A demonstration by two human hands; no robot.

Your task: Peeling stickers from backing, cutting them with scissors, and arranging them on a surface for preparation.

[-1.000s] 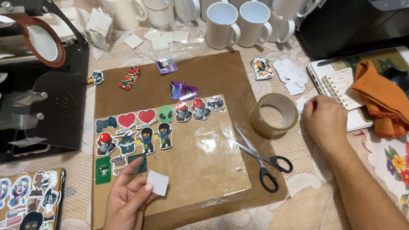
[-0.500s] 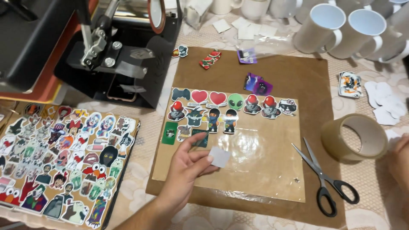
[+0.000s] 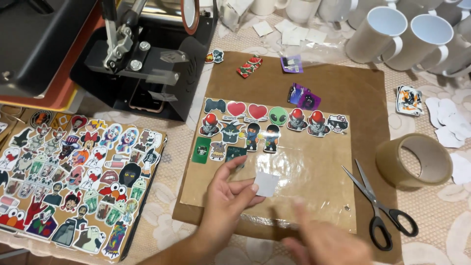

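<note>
My left hand (image 3: 226, 201) pinches a small white square of backing paper (image 3: 267, 184) between thumb and fingers, over a clear film sheet (image 3: 314, 176) that lies on a brown board (image 3: 343, 93). Two rows of cut-out stickers (image 3: 255, 130) sit on the film's upper part, just beyond that hand. My right hand (image 3: 326, 240) is blurred at the bottom edge, its fingers pointing toward the white square, and nothing shows in it.
A board covered with several stickers (image 3: 73, 176) lies at the left. A black heat press (image 3: 132, 54) stands behind it. Scissors (image 3: 380, 206) and a roll of brown tape (image 3: 414, 161) lie at the right, white mugs (image 3: 397, 34) at the back, loose stickers (image 3: 304, 98) on the board.
The view has swung left, bringing the sticker board and press into sight. My right hand has come from beside the tape roll to the bottom, near the left hand.
</note>
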